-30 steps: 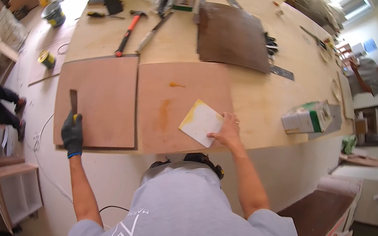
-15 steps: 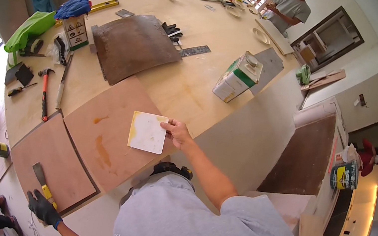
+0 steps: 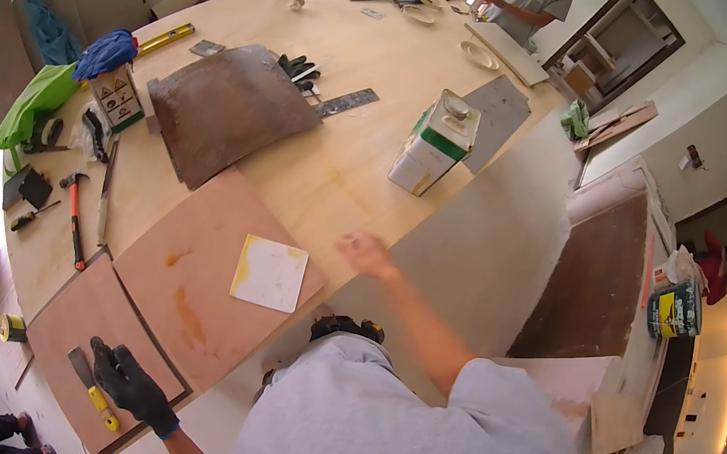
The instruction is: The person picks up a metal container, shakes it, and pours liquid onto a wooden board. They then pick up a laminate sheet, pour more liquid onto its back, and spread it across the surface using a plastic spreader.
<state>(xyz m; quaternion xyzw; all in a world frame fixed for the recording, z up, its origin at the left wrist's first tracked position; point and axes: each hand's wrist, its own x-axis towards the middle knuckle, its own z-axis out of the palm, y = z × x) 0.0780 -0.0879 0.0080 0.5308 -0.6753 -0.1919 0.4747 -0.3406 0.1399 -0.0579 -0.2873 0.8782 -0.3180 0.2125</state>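
My left hand (image 3: 130, 380), in a black glove, is over the left brown sheet (image 3: 76, 313) with its fingers stretched out and nothing in them. Just beside it lies a putty knife (image 3: 98, 396) with a yellow handle. My right hand (image 3: 364, 253), bare and smeared by motion, is above the table to the right of a white square plate (image 3: 269, 275) with yellowish stains. That plate rests apart from the hand on the second brown sheet (image 3: 204, 248), which has amber smears.
A hammer (image 3: 74, 220), a screwdriver (image 3: 35, 216) and a long blade lie at the left. A metal can (image 3: 434, 144) stands at right, a curved brown sheet (image 3: 233, 112) farther back. Across the table (image 3: 346, 49) is another person (image 3: 527, 3).
The white square plate has left my right hand and lies on the brown sheet; that hand moved right. My left hand has come off the putty knife, which now lies on the left sheet.
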